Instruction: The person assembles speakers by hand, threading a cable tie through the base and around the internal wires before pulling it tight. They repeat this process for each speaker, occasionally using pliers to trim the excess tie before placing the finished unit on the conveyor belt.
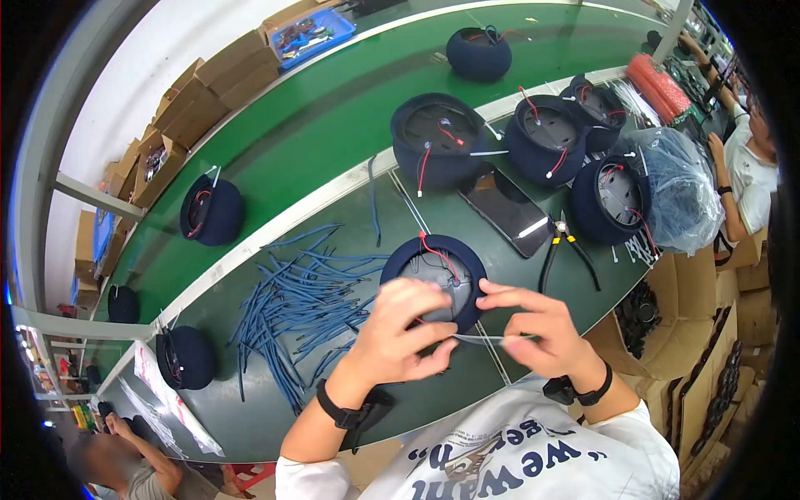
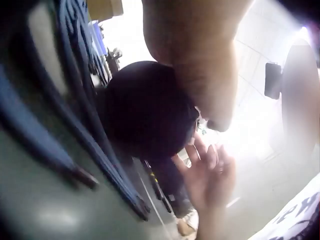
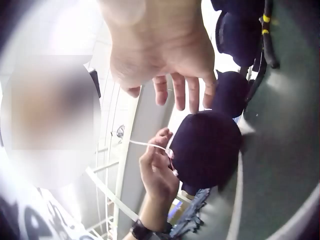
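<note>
A round dark blue padded piece (image 1: 477, 267) with a grey inside and a red wire lies under both hands, on its back. The left hand (image 1: 408, 329) pinches a white cable tie (image 1: 479, 338) at its near rim; the tie extends toward the right hand (image 1: 537, 329). The right hand's fingers are spread, one fingertip by the rim. In the right wrist view, the tie (image 3: 145, 144) runs out from the left hand (image 3: 159, 172) beside the dark piece (image 3: 207, 147), and the right hand (image 3: 162, 50) hangs above with loosely extended fingers.
Blue sleeved strips (image 1: 300, 300) are heaped left of the piece. A phone (image 1: 504, 208), pliers (image 1: 567, 250) and several similar round pieces (image 1: 437, 137) lie to the right and behind. More stand on the green belt (image 1: 333, 108). A clear plastic bag (image 1: 679, 192) and cardboard boxes (image 1: 683, 308) are at right.
</note>
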A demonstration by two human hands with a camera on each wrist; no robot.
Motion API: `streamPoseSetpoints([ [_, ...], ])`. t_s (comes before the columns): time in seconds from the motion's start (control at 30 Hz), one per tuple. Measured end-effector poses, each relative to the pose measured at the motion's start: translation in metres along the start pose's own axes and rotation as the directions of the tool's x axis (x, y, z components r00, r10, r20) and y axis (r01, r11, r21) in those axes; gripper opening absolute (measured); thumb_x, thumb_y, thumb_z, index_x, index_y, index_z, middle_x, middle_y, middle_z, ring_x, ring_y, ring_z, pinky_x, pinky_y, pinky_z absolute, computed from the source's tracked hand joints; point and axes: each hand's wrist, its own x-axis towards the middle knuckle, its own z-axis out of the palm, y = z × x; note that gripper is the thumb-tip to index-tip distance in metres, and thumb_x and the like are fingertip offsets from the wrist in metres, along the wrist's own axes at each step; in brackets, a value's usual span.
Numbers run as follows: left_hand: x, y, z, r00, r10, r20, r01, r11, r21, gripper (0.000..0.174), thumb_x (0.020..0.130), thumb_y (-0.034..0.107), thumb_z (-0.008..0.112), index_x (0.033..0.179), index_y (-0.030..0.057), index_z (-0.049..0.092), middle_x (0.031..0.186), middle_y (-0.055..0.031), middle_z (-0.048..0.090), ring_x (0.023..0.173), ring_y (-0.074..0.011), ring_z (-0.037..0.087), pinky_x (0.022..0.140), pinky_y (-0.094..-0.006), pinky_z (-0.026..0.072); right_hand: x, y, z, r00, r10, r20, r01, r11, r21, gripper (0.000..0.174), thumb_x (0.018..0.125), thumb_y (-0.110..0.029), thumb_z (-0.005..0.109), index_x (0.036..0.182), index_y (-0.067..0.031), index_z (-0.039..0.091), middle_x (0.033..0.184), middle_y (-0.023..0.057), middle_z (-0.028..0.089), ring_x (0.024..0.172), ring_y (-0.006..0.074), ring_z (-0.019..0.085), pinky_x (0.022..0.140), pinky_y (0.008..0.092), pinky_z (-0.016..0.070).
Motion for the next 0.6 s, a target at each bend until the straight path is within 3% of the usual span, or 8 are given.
streamPoseSetpoints([
  [0.07,0.006,-0.004,-0.019,0.976,-0.183,-0.118,0.185,0.983,0.006,0.028,0.077,0.02,0.081,0.1,0.0062,0.074,0.128,-0.0136,0.065,0.118,-0.0336,0.064,0.102,-0.0467,0.0499,0.012,0.002,-0.014,0.995,0.081,-0.06,-0.073,0.989,0.127,0.021,0.096,-0.02,0.068,0.087,-0.0013,0.062,0.134,0.0242,0.067,0.126,0.0373,0.065,0.11,0.0458,0.0487],
  [0.1,0.01,-0.009,-0.022,0.929,-0.307,-0.204,0.311,0.95,-0.013,0.028,0.084,0.02,0.078,0.106,0.004,0.072,0.128,-0.0143,0.065,0.119,-0.0317,0.064,0.104,-0.0435,0.0492,0.02,0.006,-0.011,0.98,0.139,-0.145,-0.082,0.935,0.346,0.018,0.098,-0.018,0.068,0.094,-0.0017,0.062,0.131,0.0207,0.067,0.123,0.0307,0.064,0.107,0.0433,0.0484],
  [0.23,0.013,-0.044,-0.007,0.711,-0.699,0.074,0.638,0.598,-0.485,0.021,0.102,0.008,0.064,0.121,0.0018,0.062,0.133,-0.0134,0.064,0.122,-0.0247,0.063,0.106,-0.0377,0.0492,0.072,0.03,0.012,0.943,0.26,-0.209,-0.227,0.959,0.171,0.014,0.099,-0.012,0.072,0.098,-0.0026,0.062,0.132,0.0164,0.064,0.121,0.0232,0.062,0.105,0.0403,0.0495],
  [0.27,0.012,-0.045,0.0,0.725,-0.68,0.111,0.611,0.56,-0.559,0.022,0.103,0.008,0.062,0.124,0.0027,0.06,0.134,-0.0123,0.063,0.125,-0.0236,0.061,0.108,-0.0379,0.0472,0.077,0.042,0.017,0.947,0.289,-0.141,-0.265,0.949,0.17,0.017,0.097,-0.01,0.074,0.101,-0.0033,0.059,0.133,0.0151,0.063,0.12,0.0224,0.062,0.103,0.0391,0.0505],
  [0.3,0.009,-0.048,0.006,0.739,-0.657,0.147,0.583,0.516,-0.628,0.023,0.103,0.008,0.061,0.126,0.0035,0.057,0.134,-0.0112,0.062,0.127,-0.0224,0.06,0.111,-0.038,0.0451,0.08,0.043,0.025,0.919,0.388,-0.067,-0.335,0.861,0.382,0.021,0.096,-0.006,0.072,0.1,-0.0042,0.051,0.132,0.0151,0.062,0.117,0.0234,0.062,0.103,0.0381,0.0494],
  [0.4,0.002,-0.048,0.01,0.759,-0.636,0.14,0.565,0.536,-0.627,0.025,0.102,0.004,0.057,0.127,0.0049,0.055,0.139,-0.0114,0.058,0.133,-0.0218,0.054,0.116,-0.0377,0.0388,0.082,0.042,0.034,0.969,0.215,-0.123,-0.209,0.976,0.06,0.023,0.096,0.0,0.065,0.096,-0.0065,0.043,0.127,0.0179,0.061,0.118,0.0255,0.06,0.104,0.0363,0.0452],
  [0.53,0.004,-0.047,0.009,0.744,-0.654,0.136,0.578,0.528,-0.622,0.031,0.096,0.002,0.065,0.126,0.0052,0.056,0.142,-0.014,0.056,0.132,-0.0231,0.055,0.115,-0.0381,0.0403,0.085,0.045,0.028,0.96,0.268,-0.078,-0.255,0.955,0.151,0.022,0.097,-0.002,0.067,0.097,-0.0055,0.046,0.127,0.0167,0.061,0.12,0.0243,0.059,0.106,0.036,0.0445],
  [0.6,0.006,-0.043,-0.002,0.804,-0.594,-0.003,0.528,0.718,-0.454,0.038,0.089,0.005,0.073,0.124,0.0052,0.058,0.141,-0.0157,0.057,0.131,-0.0263,0.056,0.113,-0.0401,0.0427,0.092,0.052,0.023,0.956,0.254,-0.145,-0.232,0.961,0.149,0.019,0.096,-0.006,0.073,0.098,-0.0041,0.054,0.125,0.0153,0.063,0.116,0.0235,0.062,0.101,0.0369,0.0486],
])
